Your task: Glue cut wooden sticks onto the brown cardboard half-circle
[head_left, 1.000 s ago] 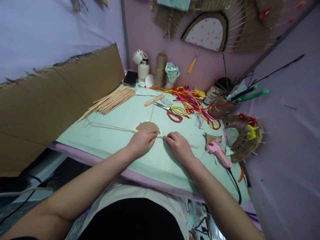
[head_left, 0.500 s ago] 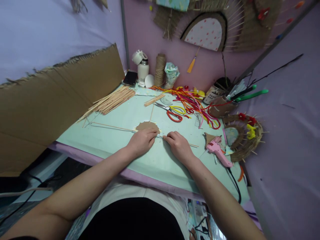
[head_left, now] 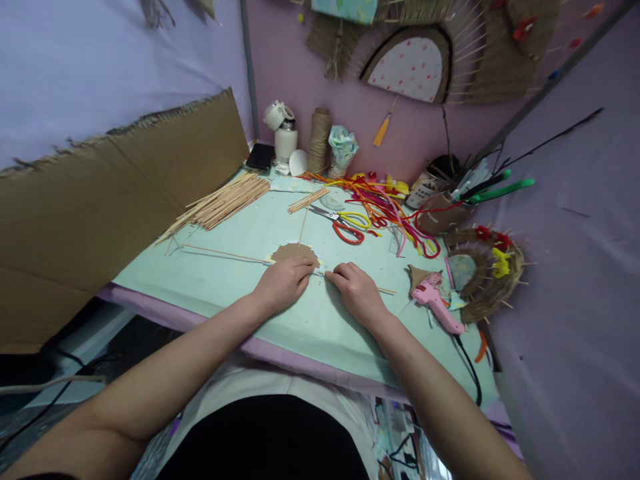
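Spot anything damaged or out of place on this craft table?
The big cardboard sheet leaning at the left has a ragged, torn top edge. The pipe cleaners at the back lie in a tangled heap. Nothing else stands out.

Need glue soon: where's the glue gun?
Head view: the glue gun lies on the right part of the table, just right of the right hand and beside the twine half ring.
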{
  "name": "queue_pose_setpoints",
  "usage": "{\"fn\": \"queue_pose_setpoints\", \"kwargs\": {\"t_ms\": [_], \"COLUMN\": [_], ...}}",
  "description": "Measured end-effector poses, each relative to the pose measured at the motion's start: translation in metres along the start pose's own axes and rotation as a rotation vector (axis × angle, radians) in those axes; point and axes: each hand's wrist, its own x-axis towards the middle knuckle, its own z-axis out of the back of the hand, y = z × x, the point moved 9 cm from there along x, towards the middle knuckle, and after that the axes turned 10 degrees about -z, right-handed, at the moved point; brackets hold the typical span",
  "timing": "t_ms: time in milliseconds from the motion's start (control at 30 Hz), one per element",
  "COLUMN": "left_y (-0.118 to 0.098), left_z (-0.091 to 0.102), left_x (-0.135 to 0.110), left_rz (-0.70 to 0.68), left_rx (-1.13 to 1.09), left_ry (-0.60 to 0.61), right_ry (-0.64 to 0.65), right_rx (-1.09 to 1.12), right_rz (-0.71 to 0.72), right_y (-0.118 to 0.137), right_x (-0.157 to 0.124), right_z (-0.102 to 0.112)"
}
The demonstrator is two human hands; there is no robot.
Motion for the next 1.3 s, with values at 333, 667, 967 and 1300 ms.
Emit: {"fn": "queue_pose_setpoints", "kwargs": {"t_ms": [333,667,967,1300], "left_y": [0.0013,0.0004,0.0011,0.0009], "left_z": [-0.001,0.0,-0.0009,-0.0006], "left_x": [-0.0007,-0.0003,-0.0021,-0.0011], "left_rz": [0.004,-0.004,0.013,0.017], "left_rx": [-0.001,-0.01,-0.016,-0.039], "left_ry": [-0.002,-0.006,-0.007,-0.001], "right_ry": [0.011,0.0,0.006,0.002], "right_rx": [0.025,0.018,0.054,0.097], "right_rz": [-0.014,-0.014,-0.077,-0.077], "right_y": [-0.0006,-0.0003,-0.0045,-0.0045], "right_x": [0.0007,-0.0005,-0.0028,-0.0013], "right_z": [-0.0011,-0.0013,0.0038,0.0022]}}
